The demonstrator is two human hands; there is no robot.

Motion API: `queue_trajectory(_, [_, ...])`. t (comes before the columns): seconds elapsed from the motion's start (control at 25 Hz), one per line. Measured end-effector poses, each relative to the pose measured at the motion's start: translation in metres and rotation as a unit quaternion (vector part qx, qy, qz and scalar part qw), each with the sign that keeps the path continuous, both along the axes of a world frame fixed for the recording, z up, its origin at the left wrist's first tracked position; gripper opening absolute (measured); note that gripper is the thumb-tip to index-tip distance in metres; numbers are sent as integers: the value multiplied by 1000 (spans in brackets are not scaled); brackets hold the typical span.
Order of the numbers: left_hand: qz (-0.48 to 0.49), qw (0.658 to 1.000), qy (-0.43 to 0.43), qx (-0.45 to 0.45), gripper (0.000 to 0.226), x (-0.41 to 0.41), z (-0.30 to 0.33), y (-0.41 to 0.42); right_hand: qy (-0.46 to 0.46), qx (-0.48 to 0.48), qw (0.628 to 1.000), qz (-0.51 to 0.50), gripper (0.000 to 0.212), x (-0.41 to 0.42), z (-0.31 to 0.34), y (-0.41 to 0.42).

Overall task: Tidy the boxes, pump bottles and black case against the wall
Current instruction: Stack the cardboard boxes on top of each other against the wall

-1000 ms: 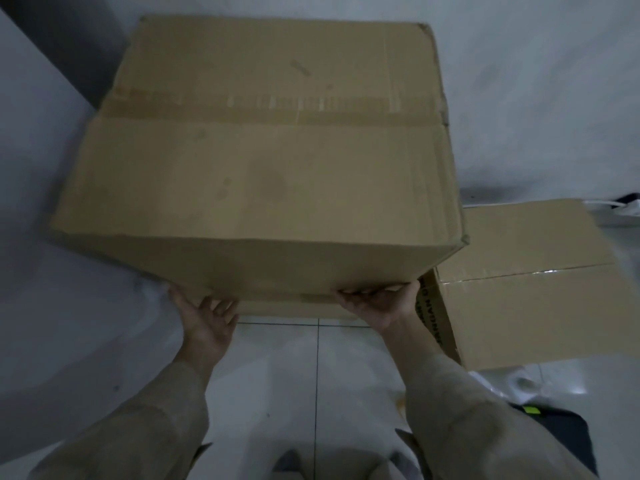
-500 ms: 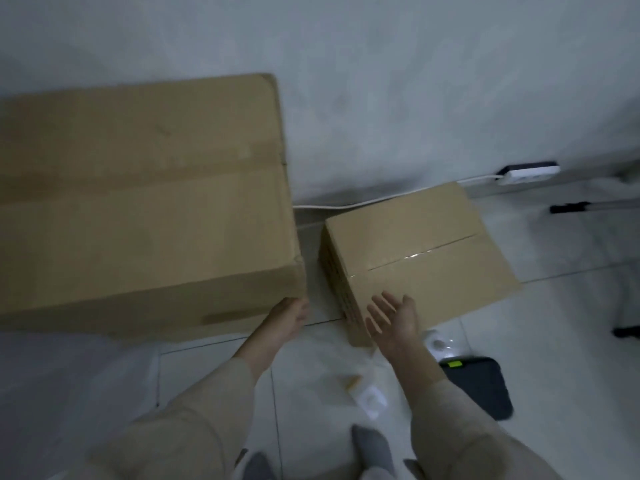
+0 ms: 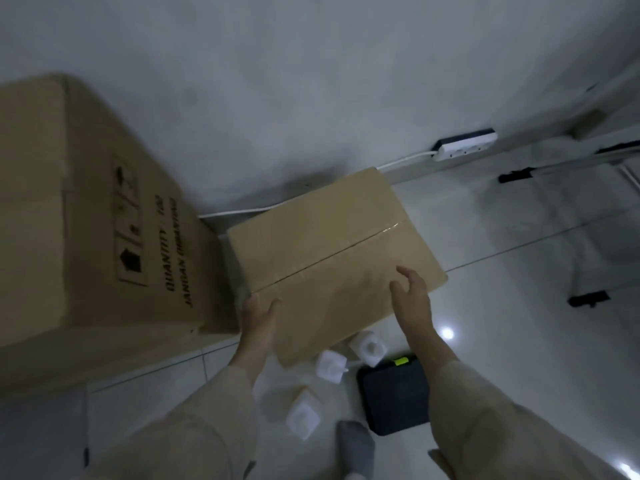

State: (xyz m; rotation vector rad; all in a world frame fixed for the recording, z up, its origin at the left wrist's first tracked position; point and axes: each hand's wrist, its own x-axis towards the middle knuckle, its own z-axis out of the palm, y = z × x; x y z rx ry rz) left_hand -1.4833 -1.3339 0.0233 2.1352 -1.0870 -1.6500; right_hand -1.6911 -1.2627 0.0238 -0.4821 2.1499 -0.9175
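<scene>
The big brown cardboard box point(image 3: 86, 220) with black printed words on its side now stands on the floor against the grey wall point(image 3: 311, 81). A moment ago both hands were pushing it. Now they have let it go, so that box looks done.

The smaller brown cardboard box point(image 3: 332, 251) with clear tape along its top is next. It sits just beside the big box, with one far corner near the wall. It lies crooked, not flat to the wall. It will likely need a turn and a push.

The black plastic case point(image 3: 394, 396) with a bright green latch lies on the pale tiled floor point(image 3: 519, 306), well away from the wall. It is near the person's grey sock point(image 3: 355, 448).

Three white pump bottles point(image 3: 332, 365) stand or lie on the floor by the near edge of the smaller box. They are not tidied yet.

The left hand point(image 3: 258, 318) has moved over to the smaller box. It touches the near left corner, with fingers point(image 3: 251, 303) going down the side and the thumb on top. It seems to be taking hold there.

The right hand point(image 3: 412, 296) has reached further over the top of the smaller box, toward its right edge. Its fingers point(image 3: 407, 273) are apart and softly bent, holding nothing. Whether it touches the top is hard to tell.
</scene>
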Motion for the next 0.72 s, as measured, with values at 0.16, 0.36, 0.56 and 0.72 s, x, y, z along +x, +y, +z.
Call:
queue_trajectory(0.16, [68,996,-44,40,66,-29,-19,-4,99,86,990,61,53,-46,-30,-18])
queue_trajectory(0.36, [133,979,-144,57,77,-37,-35,-17,45,162,986,-3,70,-99,-60,-32])
queue_trajectory(0.56, [167,982,-79,31,71,-33,-54,-11,-5,138,990,10,71,-107,-72,-27])
queue_trajectory(0.72, [105,987,-95,-74,83,-30,-34,-21,-8,62,995,-75,64,-105,-53,-18])
